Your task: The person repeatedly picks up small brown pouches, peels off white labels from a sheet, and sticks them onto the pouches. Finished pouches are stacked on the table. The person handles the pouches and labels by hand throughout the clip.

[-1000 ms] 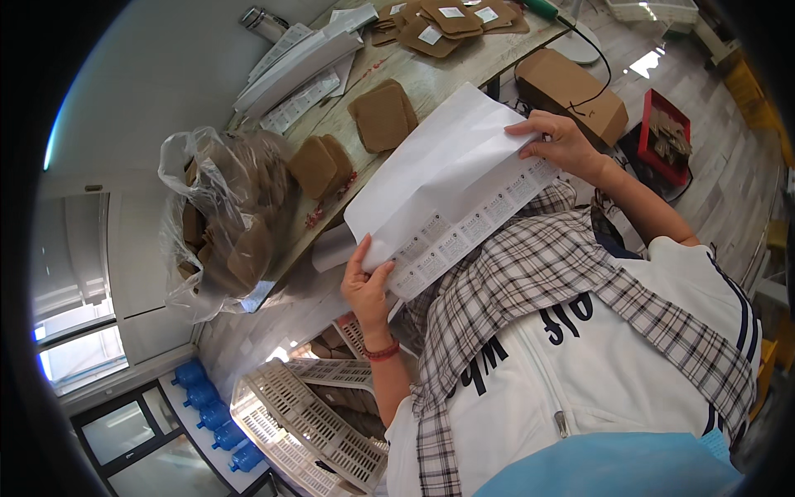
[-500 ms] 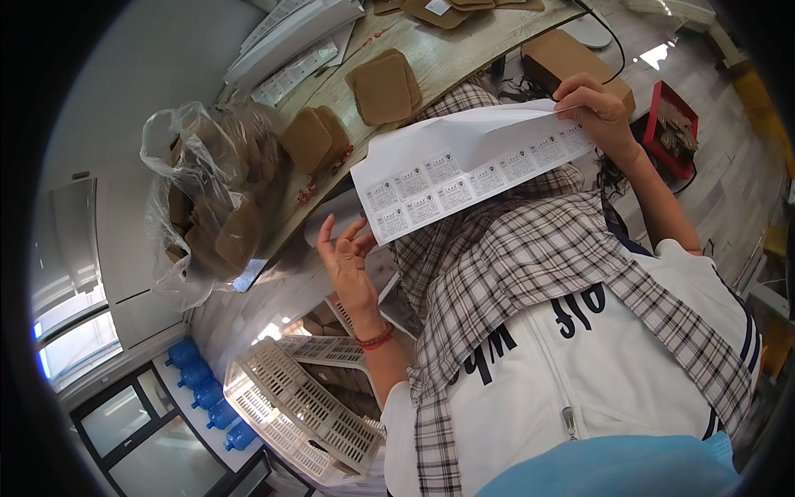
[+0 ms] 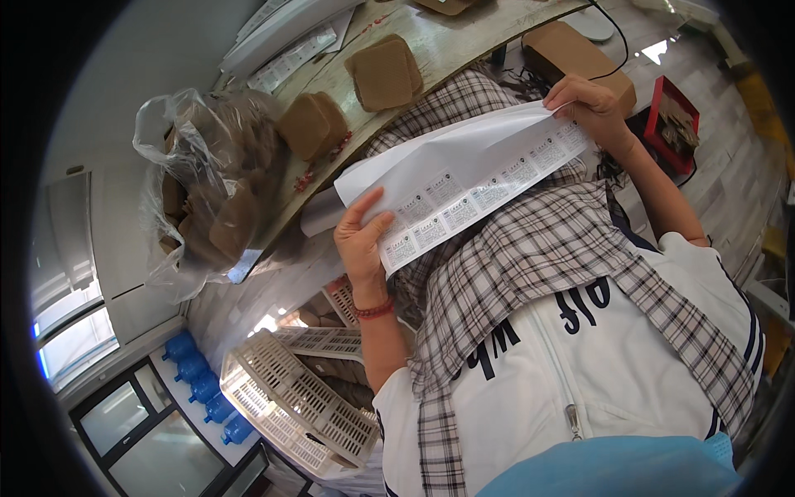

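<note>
White sheet [image 3: 468,178] (rows of printed squares [image 3: 458,213]), bent; left fingers [image 3: 361,209], right fingers [image 3: 570,89] pinching it.

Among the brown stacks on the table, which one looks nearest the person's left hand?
The stack just right of the clear plastic bag; the other whole stack sits farther up the table, away from the left hand.

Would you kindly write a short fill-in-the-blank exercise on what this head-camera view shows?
1. The left hand and right hand hold a ____ sheet of printed labels.
2. A red bracelet circles the person's ____ wrist.
3. The blue water bottles by the wall number ____.
4. The open box holding small brown pieces is coloured ____.

Missing words: white; left; five; red.
</note>
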`<state>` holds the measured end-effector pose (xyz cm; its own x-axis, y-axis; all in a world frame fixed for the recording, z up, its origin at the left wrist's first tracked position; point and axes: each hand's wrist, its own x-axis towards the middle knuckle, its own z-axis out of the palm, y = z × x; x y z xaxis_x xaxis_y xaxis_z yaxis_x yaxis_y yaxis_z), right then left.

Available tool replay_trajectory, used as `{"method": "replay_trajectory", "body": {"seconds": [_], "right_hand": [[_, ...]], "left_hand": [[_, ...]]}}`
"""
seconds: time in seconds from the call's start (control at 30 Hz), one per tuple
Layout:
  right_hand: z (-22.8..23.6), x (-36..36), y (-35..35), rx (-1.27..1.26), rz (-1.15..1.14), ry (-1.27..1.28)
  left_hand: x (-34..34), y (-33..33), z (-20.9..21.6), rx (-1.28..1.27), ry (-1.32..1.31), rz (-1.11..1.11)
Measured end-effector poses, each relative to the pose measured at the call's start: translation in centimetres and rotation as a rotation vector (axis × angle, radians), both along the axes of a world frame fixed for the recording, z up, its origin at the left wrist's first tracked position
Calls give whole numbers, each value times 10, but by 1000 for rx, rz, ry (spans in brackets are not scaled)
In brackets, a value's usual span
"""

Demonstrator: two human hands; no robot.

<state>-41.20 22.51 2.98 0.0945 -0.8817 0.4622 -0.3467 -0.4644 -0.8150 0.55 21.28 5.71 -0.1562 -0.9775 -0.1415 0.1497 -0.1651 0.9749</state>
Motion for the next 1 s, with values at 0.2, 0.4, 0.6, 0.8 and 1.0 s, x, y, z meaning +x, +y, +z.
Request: {"method": "replay_trajectory", "body": {"seconds": [0.2, 0.4, 0.6, 0.8, 1.0], "right_hand": [[-32, 7, -2, 238, -38, -238], [-37, 16, -13, 78, -209, -122], [-14, 28, -4, -107, -316, -62], [-42, 35, -20, 237, -348, -130], [-68, 45, -29, 438, -357, -131]], "left_hand": [[4, 5, 1, 94, 217, -13], [0, 11, 18, 83, -142, -110], [10, 10, 46, -63, -789, -82], [14, -16, 30, -204, -619, -41], [33, -35, -31, 192, -182, 96]]}}
